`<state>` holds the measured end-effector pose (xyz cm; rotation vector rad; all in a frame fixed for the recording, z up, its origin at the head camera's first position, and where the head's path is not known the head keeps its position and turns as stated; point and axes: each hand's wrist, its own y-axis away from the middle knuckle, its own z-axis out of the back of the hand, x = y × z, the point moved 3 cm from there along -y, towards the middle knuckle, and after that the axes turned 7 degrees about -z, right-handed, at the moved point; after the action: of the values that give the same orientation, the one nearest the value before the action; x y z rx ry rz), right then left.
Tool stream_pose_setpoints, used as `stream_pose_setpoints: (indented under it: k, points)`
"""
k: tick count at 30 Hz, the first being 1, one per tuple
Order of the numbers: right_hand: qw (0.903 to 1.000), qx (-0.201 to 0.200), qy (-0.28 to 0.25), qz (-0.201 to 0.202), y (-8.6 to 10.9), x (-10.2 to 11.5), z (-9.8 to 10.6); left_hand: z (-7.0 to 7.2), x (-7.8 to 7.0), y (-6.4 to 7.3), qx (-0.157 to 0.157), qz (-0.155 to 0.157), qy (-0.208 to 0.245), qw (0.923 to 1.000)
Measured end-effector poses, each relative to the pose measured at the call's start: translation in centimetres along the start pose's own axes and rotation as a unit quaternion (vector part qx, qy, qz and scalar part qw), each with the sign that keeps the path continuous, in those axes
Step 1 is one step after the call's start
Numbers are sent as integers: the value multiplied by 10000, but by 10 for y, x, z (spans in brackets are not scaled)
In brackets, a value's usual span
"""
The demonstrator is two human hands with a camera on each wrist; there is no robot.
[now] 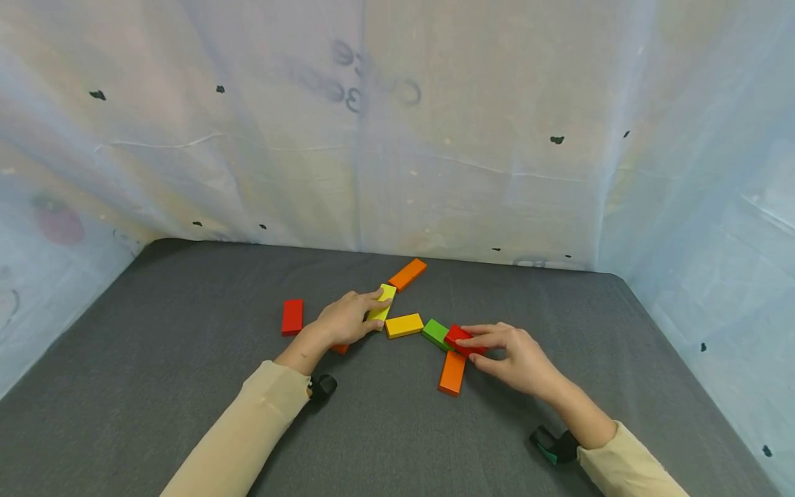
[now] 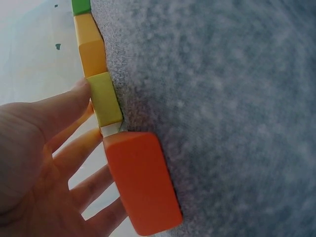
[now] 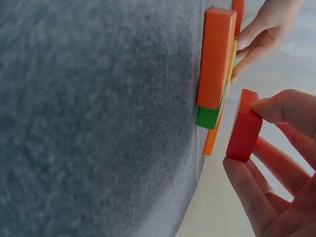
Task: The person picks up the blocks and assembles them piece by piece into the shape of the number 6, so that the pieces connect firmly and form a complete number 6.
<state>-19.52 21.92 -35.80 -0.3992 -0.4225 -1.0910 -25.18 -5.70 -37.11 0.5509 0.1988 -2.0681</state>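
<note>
My left hand (image 1: pixel 349 319) holds a light yellow block (image 1: pixel 388 294) lying on the grey cloth, its thumb at the near end and fingers along the far part. My right hand (image 1: pixel 512 355) pinches a red block (image 3: pixel 245 128) between thumb and fingertips, held tilted and off the cloth in the right wrist view. Close by the red block lies a green block (image 1: pixel 436 333), partly covered by it in the head view. A deeper yellow block (image 1: pixel 404 326) sits between the light yellow and green ones. One orange block (image 1: pixel 451 375) slants toward the front from the green block.
Another orange block (image 1: pixel 408 274) lies beyond the light yellow one. To the left is a second red block (image 1: pixel 292 317). An orange-red block (image 1: pixel 339 349) is mostly hidden under the left wrist. A pale plastic sheet (image 1: pixel 472 200) rises behind the cloth-covered table (image 1: pixel 385 435).
</note>
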Motion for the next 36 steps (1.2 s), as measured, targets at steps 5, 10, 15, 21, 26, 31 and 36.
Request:
stream_pose_setpoints:
  k: [5, 10, 15, 21, 26, 31, 36]
  points:
    - [9999, 83, 32, 69, 0, 3, -3, 0, 0, 0, 15, -34, 4, 10000]
    - [9996, 85, -34, 286, 1, 7, -6, 1, 0, 0, 17, -39, -22, 10000]
    - [9991, 195, -48, 373, 2, 10, -8, 0, 0, 0, 25, -5, -26, 10000]
    - [9984, 331, 9, 448, 3, 16, -11, 0, -1, -1, 34, 1, -46, 10000]
    - [9977, 399, -47, 546, 4, 20, -12, 1, 0, -1, 8, -27, -31, 10000]
    - [9963, 451, -69, 734, 5, 24, -15, 0, 0, 0, 0, -18, 34, 10000]
    - [9946, 498, -67, 907, 5, 27, -18, 0, 0, 0, -18, 5, 38, 10000]
